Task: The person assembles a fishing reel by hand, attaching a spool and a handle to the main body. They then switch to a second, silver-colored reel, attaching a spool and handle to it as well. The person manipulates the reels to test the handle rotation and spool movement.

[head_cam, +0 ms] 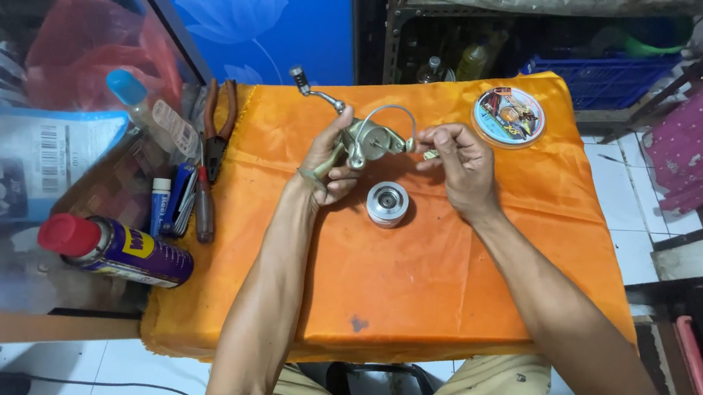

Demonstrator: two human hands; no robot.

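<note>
Below the held reel, a spool lies.

An orange-clothed table bears a metal spool and line disc.

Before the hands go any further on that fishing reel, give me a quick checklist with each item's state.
1. Left hand grips the reel body: ok.
2. Right hand fingertips at the reel's front end: ok.
3. Small part pinched by the right hand: cannot tell.
4. Spool lies apart on the orange cloth, below the reel: ok.
5. Pliers at the cloth's left edge, beside the left hand: ok.
6. Crank handle free, touching nothing: ok.
</note>
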